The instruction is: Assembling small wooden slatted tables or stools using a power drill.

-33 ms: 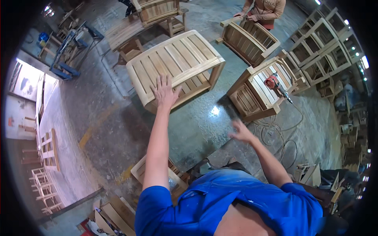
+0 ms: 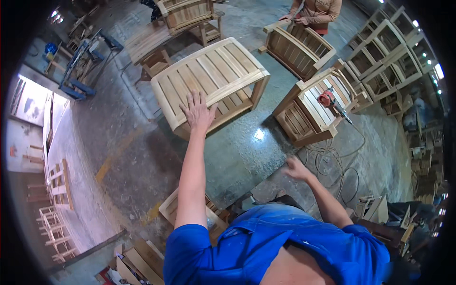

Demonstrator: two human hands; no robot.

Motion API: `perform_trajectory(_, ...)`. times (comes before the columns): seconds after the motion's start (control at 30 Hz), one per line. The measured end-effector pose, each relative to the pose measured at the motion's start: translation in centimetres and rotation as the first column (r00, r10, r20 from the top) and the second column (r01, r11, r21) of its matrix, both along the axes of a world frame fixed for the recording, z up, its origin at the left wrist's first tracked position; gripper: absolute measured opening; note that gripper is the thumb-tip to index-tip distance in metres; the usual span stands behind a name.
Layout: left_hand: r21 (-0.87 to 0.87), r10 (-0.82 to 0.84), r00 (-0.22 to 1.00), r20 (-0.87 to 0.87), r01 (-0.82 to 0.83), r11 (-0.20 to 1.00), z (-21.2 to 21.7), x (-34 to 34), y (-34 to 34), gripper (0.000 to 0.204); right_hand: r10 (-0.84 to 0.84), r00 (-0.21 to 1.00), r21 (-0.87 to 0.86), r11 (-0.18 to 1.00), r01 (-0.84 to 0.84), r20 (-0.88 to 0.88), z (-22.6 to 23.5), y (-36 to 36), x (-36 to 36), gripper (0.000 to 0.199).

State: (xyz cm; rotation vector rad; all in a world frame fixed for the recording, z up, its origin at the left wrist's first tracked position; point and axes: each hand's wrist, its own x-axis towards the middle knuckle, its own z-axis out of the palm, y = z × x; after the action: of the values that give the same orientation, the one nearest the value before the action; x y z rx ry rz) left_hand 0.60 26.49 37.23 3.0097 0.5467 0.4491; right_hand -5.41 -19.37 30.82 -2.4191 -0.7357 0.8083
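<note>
Right hand point(image 2: 297, 170) is shifting bodyward, blur hiding its grip; spread left hand point(image 2: 198, 115) is probably steadying the pale, slatted wooden table point(image 2: 219, 71) near its edge.

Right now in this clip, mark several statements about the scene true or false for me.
1. The left hand lies spread on the slatted wooden top. True.
2. The red power tool lies on a wooden furniture piece. True.
3. The right hand touches that tool. False: it is held apart from the tool.
4. The wearer's shirt is yellow. False: it is blue.
5. A co-worker's hands are at the far edge of another slatted piece. True.
</note>
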Motion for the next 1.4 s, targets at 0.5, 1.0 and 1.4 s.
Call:
perform_trajectory(0.5, 0.053, -0.085, 0.987, -0.139, 0.093, 0.994, -0.3, 8.3, 0.3, 0.067, -0.749, 0.619, 0.291, 0.554, 0.78, -0.236, 7.4, -17.2, -4.2, 0.029)
perform_trajectory(1.0, -0.843, 0.029, 0.962, -0.273, -0.224, -0.489, -8.4, 5.5, -45.3, 0.092, -0.292, 0.858, -0.293, 0.852, 0.434, 0.423, 5.2, -19.0, 32.3, 0.062)
perform_trajectory(1.4, -0.967, 0.504, 0.825, -0.255, -0.207, -0.15, -8.0, 11.5, -50.2, 0.04, -0.212, 0.967, 0.305, 0.938, 0.161, 0.14, 8.1, -23.7, 32.0, 0.051)
